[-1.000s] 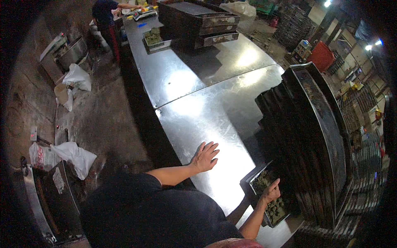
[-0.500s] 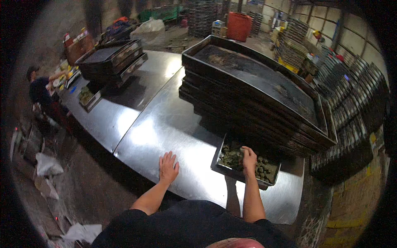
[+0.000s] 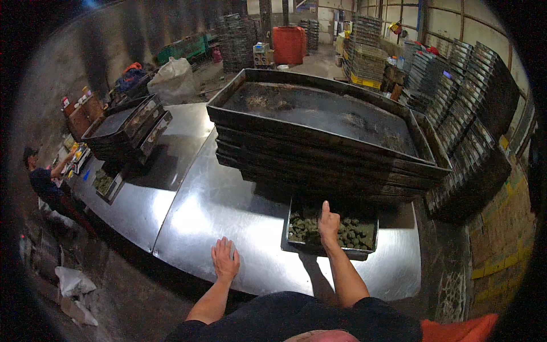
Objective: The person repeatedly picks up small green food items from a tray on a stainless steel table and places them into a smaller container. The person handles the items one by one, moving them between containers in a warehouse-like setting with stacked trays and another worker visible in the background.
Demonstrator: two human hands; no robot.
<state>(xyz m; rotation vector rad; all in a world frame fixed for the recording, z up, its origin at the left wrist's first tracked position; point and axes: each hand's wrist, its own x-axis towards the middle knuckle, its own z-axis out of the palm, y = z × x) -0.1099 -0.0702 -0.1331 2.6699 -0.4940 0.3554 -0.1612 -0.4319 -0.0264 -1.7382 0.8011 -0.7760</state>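
Observation:
My left hand [image 3: 225,261] is spread on the shiny metal tabletop [image 3: 196,228], near its front edge, and holds nothing. My right hand [image 3: 328,226] is over a small metal tray [image 3: 373,242] of greenish-grey lumps [image 3: 353,232]. One digit points away from me while the other fingers are curled in; whether anything is inside them is hidden. The far side of the small tray lies in the shadow of a tall stack of large dark rectangular trays [image 3: 319,157]. The top tray of that stack has a bare, stained bottom.
Farther left, a second stack of dark trays [image 3: 122,128] stands by another small tray of lumps [image 3: 103,181]. A person [image 3: 45,179] works at the table's left end. Tall stacks of trays [image 3: 473,114] rise at the right. A red-orange bin [image 3: 289,45] stands far back.
My view has swung a little to the right and up. My right hand has turned, and one digit now sticks up from the curled fingers. My left hand remains spread on the table.

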